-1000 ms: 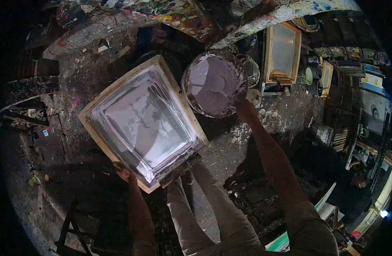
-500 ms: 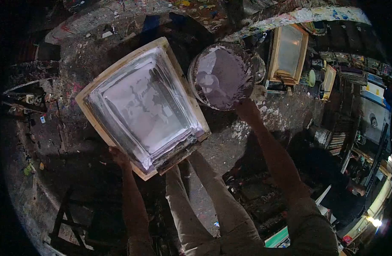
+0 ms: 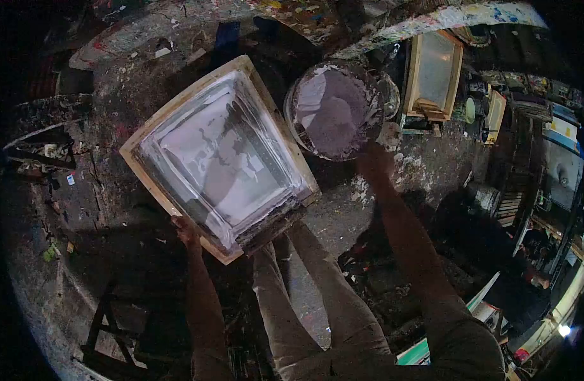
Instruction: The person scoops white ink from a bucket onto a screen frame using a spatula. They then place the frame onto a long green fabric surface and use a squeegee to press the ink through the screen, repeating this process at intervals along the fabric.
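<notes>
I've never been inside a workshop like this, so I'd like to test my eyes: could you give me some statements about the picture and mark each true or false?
1. The left hand grips the edge of a wooden frame. True.
2. The right hand is on that frame too. False: it is at the edge of the round bucket.
3. The bucket is empty. False: it holds a greyish-purple, paint-like material.
4. A second wooden frame shows to the right of the bucket. True.
5. The inside of the held frame is spotless. False: pale smears cover much of it.
</notes>
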The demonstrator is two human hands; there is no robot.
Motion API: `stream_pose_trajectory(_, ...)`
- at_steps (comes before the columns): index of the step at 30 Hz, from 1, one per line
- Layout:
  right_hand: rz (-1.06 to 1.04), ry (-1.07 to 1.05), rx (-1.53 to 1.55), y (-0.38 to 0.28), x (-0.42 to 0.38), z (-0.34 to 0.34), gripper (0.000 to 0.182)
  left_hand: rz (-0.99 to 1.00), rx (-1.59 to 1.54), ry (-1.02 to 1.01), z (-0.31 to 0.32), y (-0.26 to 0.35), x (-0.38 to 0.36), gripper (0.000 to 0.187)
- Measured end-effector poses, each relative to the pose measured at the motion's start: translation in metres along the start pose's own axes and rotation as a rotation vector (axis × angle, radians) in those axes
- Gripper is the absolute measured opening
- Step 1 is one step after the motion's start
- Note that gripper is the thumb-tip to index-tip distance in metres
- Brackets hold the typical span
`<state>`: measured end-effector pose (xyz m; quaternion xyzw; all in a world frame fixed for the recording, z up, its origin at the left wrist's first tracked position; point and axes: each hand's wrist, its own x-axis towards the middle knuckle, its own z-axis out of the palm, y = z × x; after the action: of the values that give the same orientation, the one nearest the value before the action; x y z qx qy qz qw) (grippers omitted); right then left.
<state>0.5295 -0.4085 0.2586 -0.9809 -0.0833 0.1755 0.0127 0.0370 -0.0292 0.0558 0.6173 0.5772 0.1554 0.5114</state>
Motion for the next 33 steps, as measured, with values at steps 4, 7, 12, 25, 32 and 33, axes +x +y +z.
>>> stream_pose_trajectory(4,-0.561,-0.056,-0.459,-0.005,0.035,0.042,0.036,-0.264,0.103,0.105,0.006,0.005,0.015,0.071)
stream_pose_trajectory(7,-0.144,-0.376,0.31,0.01,0.042,0.032,0.034,-0.085,0.099,0.057,0.007,-0.002,0.007,0.075)
stream_pose_trajectory(12,0.128,-0.507,0.911,0.062,0.013,0.036,0.041,-0.03,-0.021,0.053,0.007,0.034,-0.009,0.081)
stream_pose_trajectory(25,0.058,-0.299,0.437,0.043,-0.13,-0.042,0.043,0.121,-0.003,-0.014,-0.003,-0.072,0.043,0.03)
stream_pose_trajectory(32,-0.288,-0.393,0.457,-0.003,-0.198,0.09,0.027,0.063,-0.781,-0.408,-0.027,-0.095,0.045,0.022)
stream_pose_trajectory(33,-0.369,-0.379,0.367,-0.012,-0.203,0.097,0.024,0.062,-0.773,-0.402,-0.025,-0.086,0.041,0.022)
